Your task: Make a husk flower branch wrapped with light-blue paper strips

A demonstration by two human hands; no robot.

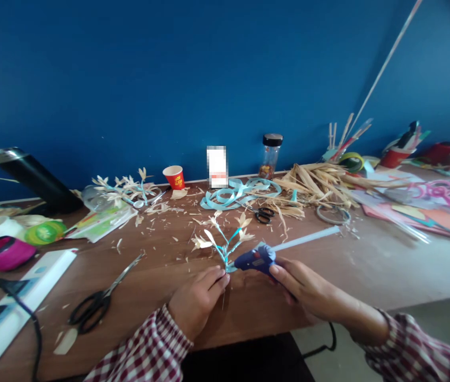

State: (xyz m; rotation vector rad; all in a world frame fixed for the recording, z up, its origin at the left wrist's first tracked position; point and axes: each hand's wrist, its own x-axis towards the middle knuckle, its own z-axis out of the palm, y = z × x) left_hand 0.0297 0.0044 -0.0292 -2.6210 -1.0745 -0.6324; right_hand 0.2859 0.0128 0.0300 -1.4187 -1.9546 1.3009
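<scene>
My left hand (199, 297) pinches the stem of a branched craft flower (225, 248). Its pale, husk-like petals spread at the tips, and light blue ribbon wraps the branches. A thin bare stem end pokes out below my fingers. My right hand (304, 284) is wrapped around the handle of a blue hot glue gun (256, 259), with a long translucent glue stick (308, 239) jutting from its back. The gun's nozzle points left, right by the wrapped stem; whether it touches, I cannot tell.
Black-handled scissors (91, 310) lie left beside a white power strip (21, 313). Behind are a finished-looking flower spray (127, 188), a red paper cup (174, 178), coiled blue ribbon (232, 196), small scissors (263, 214), a lidded jar (271, 156) and dried husks (312, 185). Coloured paper (419, 215) lies right.
</scene>
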